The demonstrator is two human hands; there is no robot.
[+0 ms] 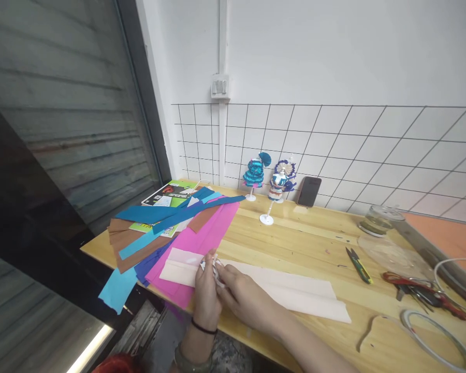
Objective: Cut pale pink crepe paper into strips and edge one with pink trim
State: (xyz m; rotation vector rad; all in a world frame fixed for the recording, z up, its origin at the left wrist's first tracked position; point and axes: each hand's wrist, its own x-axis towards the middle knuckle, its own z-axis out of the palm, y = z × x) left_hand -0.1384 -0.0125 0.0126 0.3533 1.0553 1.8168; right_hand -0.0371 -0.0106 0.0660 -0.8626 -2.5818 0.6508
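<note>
My left hand (pixel 206 298) and my right hand (pixel 246 298) meet near the table's front edge, fingers closed around a small white object with dark marks (pixel 213 263). The fingers cover most of it, so I cannot make out its kind. Beneath and beyond the hands lies a long folded strip of pale cream paper (pixel 306 292). To the left, a wide pink paper sheet (pixel 209 233) runs under the pale strip. Teal paper strips (pixel 149 213), brown paper (pixel 126 246) and a light blue piece (pixel 118 290) overlap it, the blue one hanging over the edge.
Small decorated figures (pixel 254 173) on white stands and a phone (pixel 309 191) stand along the wire grid (pixel 334 137). On the right are thread snips (pixel 359 265), a glass jar (pixel 378 220), red-handled scissors (pixel 423 290) and a coil of white wire (pixel 437 336). Booklets (pixel 169 191) lie at the back left.
</note>
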